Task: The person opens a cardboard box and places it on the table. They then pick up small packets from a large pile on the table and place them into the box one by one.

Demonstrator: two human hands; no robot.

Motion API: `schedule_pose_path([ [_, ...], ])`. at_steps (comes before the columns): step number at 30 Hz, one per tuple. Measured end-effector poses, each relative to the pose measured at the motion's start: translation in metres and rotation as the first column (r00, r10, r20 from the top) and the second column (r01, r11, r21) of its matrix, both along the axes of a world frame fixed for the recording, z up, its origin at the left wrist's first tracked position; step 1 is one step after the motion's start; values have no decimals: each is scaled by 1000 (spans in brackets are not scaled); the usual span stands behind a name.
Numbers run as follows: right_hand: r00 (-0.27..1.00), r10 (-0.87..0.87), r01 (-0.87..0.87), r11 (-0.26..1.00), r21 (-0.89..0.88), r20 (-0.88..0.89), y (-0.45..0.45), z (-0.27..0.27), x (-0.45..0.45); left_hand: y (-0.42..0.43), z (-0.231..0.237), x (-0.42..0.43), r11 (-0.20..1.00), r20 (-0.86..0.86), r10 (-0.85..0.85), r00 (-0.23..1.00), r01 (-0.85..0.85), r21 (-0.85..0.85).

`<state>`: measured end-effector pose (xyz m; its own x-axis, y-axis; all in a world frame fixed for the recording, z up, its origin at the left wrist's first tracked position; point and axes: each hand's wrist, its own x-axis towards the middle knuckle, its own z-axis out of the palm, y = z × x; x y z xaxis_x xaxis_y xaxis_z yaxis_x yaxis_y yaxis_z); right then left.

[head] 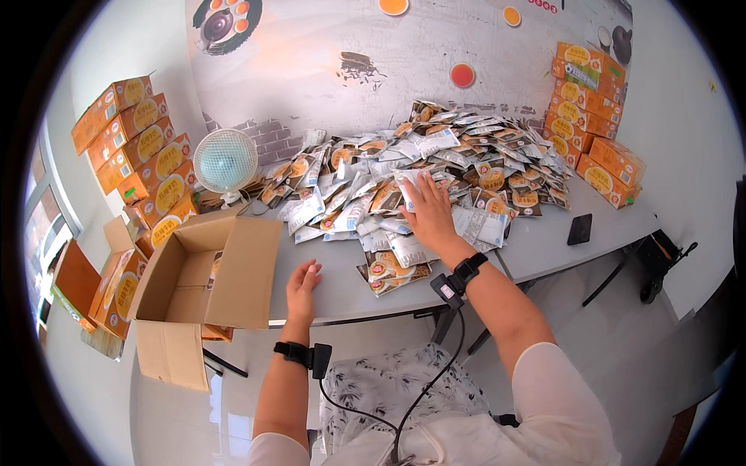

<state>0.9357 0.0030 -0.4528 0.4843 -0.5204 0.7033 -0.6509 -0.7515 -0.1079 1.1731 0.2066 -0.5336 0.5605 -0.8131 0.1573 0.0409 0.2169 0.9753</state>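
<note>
A large heap of printed sachets covers the back and middle of the grey table. My right hand lies on the heap, its spread fingers over a white-backed sachet; whether it grips that sachet is unclear. My left hand is near the table's front edge, palm turned inward, fingers slightly curled, with nothing in it. Left of it stands an open cardboard box with its flaps folded out and a sachet partly visible inside. Several sachets with brown fronts lie at the heap's front edge.
A small desk fan stands behind the box. Orange cartons are stacked at the left and at the back right. A black phone lies on the table's right part. An opened orange carton stands beyond the cardboard box.
</note>
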Motion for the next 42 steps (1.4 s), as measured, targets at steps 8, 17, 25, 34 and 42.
schedule_pose_path([
  [8, 763, 107, -285, 941, 183, 637, -4, 29, -7, 0, -4, 4, 992, -107, -78, 991, 66, -110],
  [17, 32, -289, -999, 17, 38, 957, 87, 23, 49, 12, 6, 6, 981, -158, -150, 976, 127, -144],
  [25, 199, -428, -961, -263, 89, 882, 145, -63, 110, 19, 8, 12, 944, -607, -265, 749, 73, -322],
  [34, 180, -340, -969, -220, 108, 923, 143, -73, 111, 15, -3, 24, 931, -525, -345, 778, 213, -297],
  [42, 277, -328, -931, -325, 168, 903, 137, -80, 101, 13, 2, 20, 955, -603, -190, 775, 3, -298],
])
